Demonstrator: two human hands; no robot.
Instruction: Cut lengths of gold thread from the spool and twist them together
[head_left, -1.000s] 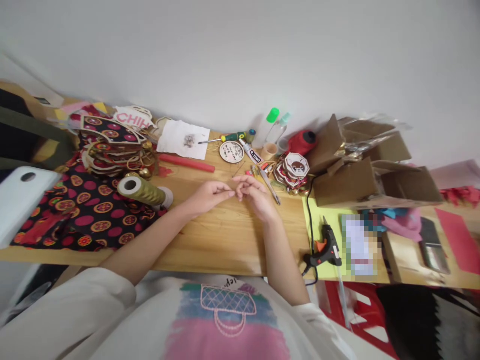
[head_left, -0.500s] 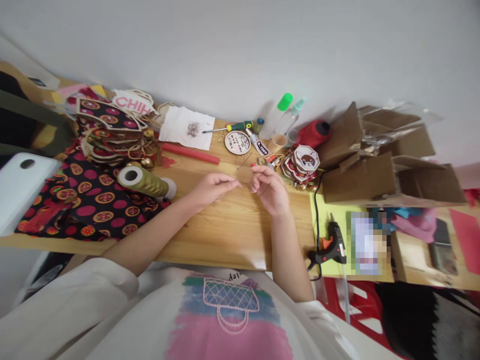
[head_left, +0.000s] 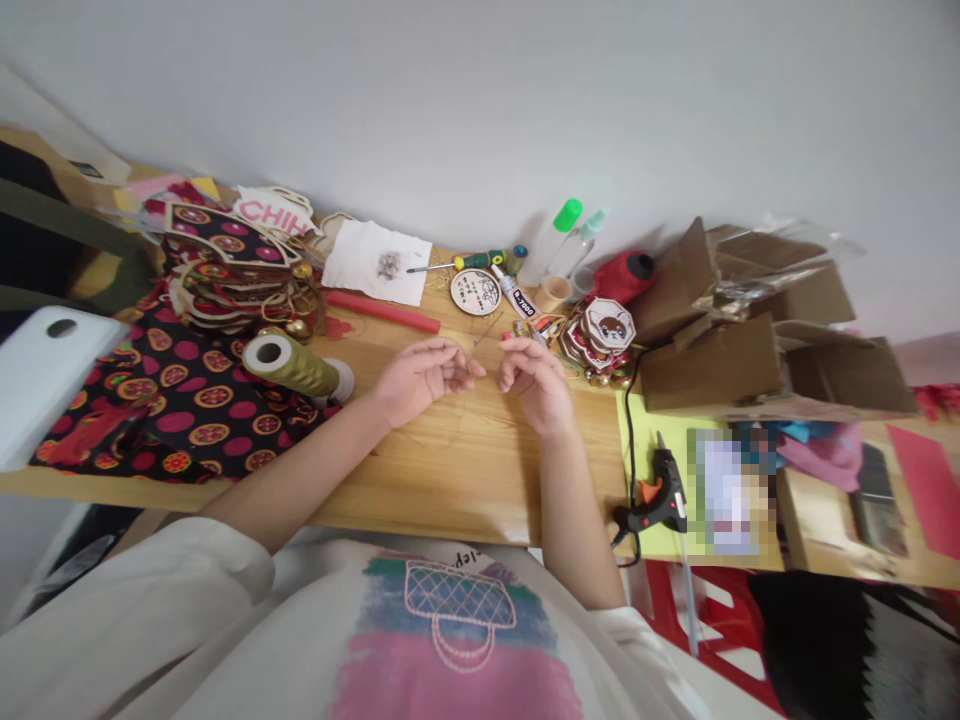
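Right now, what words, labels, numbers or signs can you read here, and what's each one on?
"CHIH": pink letters on the white piece at left.
"B-7000": on the tube.
Round plaque: its small characters are too blurred to read.
Shirt: upside-down lettering, partly hidden, not surely readable.
Pixelated sheet by the glue gun: unreadable.

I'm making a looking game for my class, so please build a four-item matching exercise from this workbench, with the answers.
Column one
1. Left hand
2. Glue gun
3. Gold thread spool
4. Screwdriver

Column two
A. Over the edge of the patterned cloth
B. Yellow and green at one end
C. Between the gold thread spool and the right hand
D. On the yellow sheet

Pairs: 1-C, 2-D, 3-A, 4-B
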